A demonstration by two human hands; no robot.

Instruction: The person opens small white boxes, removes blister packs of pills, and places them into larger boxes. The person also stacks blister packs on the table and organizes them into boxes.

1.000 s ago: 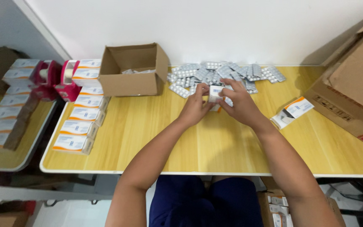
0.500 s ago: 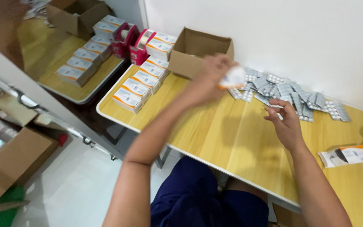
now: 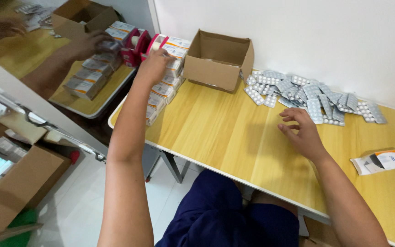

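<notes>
My left hand (image 3: 154, 64) rests curled on the stacked white-and-orange boxes (image 3: 164, 87); whether it grips one, I cannot tell. My right hand (image 3: 301, 132) hovers half-open and empty near the silver blister packs (image 3: 309, 93).

Left hand (image 3: 154, 64) moved from table centre out to far left — now on stack of small white boxes (image 3: 163, 89) beside pink tape dispenser (image 3: 154, 43). Right hand (image 3: 300, 132) left the box (both held it before) — rests open near blister packs (image 3: 312, 96).

Bright, even light falls from above my wooden table (image 3: 216, 132), shadows lying soft beneath my hands, with edges bowed and my forearms slightly blurred.
</notes>
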